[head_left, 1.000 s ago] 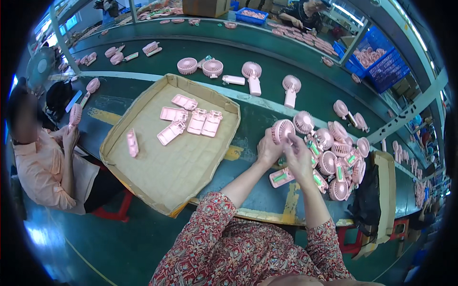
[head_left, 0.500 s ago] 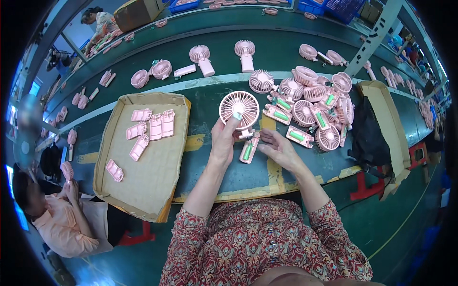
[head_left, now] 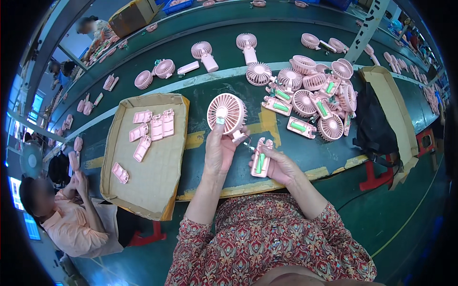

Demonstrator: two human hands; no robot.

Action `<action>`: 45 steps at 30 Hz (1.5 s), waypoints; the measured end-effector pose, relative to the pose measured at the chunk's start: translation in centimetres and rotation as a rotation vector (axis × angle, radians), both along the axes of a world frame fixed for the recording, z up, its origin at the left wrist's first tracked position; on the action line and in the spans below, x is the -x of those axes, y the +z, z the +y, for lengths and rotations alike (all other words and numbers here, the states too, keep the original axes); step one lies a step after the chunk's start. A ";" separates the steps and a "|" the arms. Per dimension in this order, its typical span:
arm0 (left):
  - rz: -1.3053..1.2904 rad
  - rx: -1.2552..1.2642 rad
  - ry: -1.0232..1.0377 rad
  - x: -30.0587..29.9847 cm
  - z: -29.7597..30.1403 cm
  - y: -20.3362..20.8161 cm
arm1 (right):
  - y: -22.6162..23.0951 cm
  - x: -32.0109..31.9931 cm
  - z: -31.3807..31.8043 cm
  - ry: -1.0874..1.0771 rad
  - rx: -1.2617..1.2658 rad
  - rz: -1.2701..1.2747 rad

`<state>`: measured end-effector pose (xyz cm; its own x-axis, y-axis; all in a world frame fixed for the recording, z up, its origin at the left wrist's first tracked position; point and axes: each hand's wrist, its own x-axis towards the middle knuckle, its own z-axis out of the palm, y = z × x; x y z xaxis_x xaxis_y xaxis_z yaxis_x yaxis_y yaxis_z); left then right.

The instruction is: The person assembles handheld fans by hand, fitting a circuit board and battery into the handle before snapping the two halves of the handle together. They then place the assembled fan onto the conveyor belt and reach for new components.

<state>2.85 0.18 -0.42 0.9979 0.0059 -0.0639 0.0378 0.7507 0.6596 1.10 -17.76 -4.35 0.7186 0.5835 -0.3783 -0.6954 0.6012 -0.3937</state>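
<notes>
A round pink fan head [head_left: 228, 110] with a ribbed cage is gripped in my left hand [head_left: 220, 151], the thumb on the pale piece at its hub. My right hand [head_left: 282, 167] holds an open pink fan handle [head_left: 260, 161] with a green battery inside, its thumb pressing near the top. Thin wires run between the fan head and this handle, which are apart. To the right lies a heap of pink fan heads [head_left: 305, 102] joined to open handles with green batteries. On my left, a shallow cardboard tray [head_left: 143, 183] holds several empty pink handle shells [head_left: 156, 127].
Beyond the workbench [head_left: 200, 183] runs a green conveyor belt [head_left: 276, 47] carrying pink fans. A black bag [head_left: 373, 126] and a cardboard piece [head_left: 393, 114] lie to the right, beside a metal post [head_left: 367, 31]. At the left, a seated co-worker [head_left: 78, 224] holds a fan.
My right hand has closed around the battery handle, now turned more upright and lower. The fan head in my left hand has shifted left and tilted, drawing apart from the handle.
</notes>
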 end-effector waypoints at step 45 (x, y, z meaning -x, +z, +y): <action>-0.402 -1.450 0.142 3.6 -2.7 -0.9 | -1.0 -0.4 -0.1 0.019 0.616 -0.382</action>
<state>-0.79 -2.51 -1.30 0.9328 -0.0820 0.3508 -0.3346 -0.5584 0.7591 1.45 -17.91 -5.35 0.8580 0.3589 -0.3674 -0.4501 0.1808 -0.8745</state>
